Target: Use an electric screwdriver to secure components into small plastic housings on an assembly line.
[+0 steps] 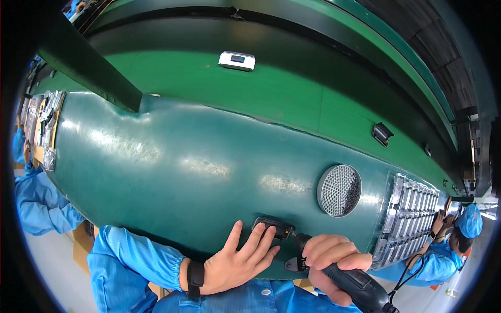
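A small black rectangular device (282,228) lies on the dark green table close to its near edge. Across its left part my left hand (241,263) rests with fingers stretched and spread. My right hand (334,253) is wrapped round a black electric screwdriver (360,287), held tilted with its tip at the device's right end. Whether the bit sits in a screw is too small to tell. Below my right fingers is a small black piece with a round hole (293,264). A round grey dish (320,193) of small dark screws stands beyond my right hand.
On the right, a clear plastic tray (387,208) holds rows of silvery parts, with a co-worker (464,224) past it. Another person's blue sleeve (44,198) shows at left. A white box with a screen (237,61) and a black holder (382,134) are on the green panel. A post (99,73) rises far left.
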{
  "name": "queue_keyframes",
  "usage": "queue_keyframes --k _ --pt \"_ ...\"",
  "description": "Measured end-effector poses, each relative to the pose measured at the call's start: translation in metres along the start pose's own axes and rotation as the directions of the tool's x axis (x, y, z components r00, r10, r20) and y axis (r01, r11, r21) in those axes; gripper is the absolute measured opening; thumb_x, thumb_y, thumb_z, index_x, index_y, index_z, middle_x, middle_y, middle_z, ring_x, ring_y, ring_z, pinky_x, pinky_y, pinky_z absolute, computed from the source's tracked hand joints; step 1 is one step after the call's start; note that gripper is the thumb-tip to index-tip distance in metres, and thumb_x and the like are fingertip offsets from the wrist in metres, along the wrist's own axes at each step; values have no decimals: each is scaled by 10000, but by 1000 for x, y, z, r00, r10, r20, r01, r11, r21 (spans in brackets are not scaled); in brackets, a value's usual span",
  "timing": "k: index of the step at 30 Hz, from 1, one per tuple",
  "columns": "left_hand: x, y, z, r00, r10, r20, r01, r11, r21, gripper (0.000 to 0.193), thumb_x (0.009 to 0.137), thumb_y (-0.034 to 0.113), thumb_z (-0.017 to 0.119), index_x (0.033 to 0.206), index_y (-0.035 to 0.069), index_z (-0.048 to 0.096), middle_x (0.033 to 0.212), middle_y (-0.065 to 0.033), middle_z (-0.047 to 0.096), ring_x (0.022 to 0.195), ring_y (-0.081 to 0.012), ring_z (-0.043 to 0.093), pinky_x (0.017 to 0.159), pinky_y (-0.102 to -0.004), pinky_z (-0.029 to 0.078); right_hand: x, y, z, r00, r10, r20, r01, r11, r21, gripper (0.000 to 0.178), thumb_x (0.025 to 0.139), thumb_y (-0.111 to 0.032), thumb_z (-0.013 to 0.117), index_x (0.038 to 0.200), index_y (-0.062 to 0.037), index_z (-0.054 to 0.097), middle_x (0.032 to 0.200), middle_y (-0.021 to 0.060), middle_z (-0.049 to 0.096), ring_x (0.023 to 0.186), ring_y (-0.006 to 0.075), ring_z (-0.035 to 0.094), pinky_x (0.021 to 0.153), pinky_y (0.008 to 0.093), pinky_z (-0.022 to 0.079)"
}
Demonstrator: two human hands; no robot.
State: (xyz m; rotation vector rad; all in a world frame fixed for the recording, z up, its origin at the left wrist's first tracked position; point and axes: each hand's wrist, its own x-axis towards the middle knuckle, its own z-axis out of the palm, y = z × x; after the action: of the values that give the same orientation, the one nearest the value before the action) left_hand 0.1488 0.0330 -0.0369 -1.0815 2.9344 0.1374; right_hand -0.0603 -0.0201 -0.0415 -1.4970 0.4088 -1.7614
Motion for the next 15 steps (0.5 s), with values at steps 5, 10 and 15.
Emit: queue_keyframes --k 5,10,15 --pt "-2 0 -3 1000 3 2 -3 1000 1 407 994 334 511 1373 220 603 1494 -167 538 1385 -356 502 1061 -618 452 0 5 5 999 -38 15 38 999 -15 643 943 -597 674 1126 -21 454 782 139 627 556 223 616 494 362 550" --pt "-3 1 0 1000 2 8 -3 1000 12 411 1000 341 503 1380 219 599 1499 -172 532 1388 -360 500 1061 -624 452 -5 4 3 997 -57 47 60 997 -52 649 935 -602 683 1129 -26 455 783 131 631 550 224 616 492 364 552" --pt "-2 -1 -3 1000 17 1 -17 1000 2 414 1000 342 499 1380 216 602 1502 -174 529 1387 -360 502 1061 -625 453 4 1 14 992 -108 64 107 994 24 656 924 -568 719 1182 2 521 869 171 624 653 248 608 548 391 525"
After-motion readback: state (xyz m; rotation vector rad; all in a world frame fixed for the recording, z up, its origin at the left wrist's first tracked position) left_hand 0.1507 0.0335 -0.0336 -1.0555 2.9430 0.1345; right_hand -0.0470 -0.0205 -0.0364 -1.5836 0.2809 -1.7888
